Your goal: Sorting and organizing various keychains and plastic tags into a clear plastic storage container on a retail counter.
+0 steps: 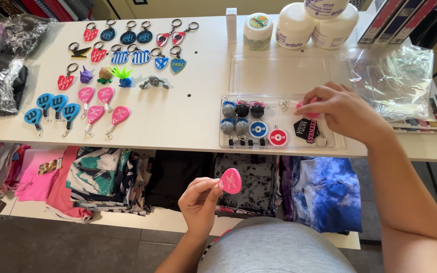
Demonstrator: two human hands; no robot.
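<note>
**Two bare hands, one low and one reaching**

The left hand (201, 199) is raised low and near the body, palm turned inward, thumb and forefinger pinched together. The right hand (342, 108) reaches forward and well above the left, forearm bare, back of the hand up, fingers curled down in a pinch.

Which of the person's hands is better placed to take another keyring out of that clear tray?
The right hand. It is already over the clear tray, fingertips on a pink piece there. The left hand is off the table, holding a pink racket keyring.
</note>
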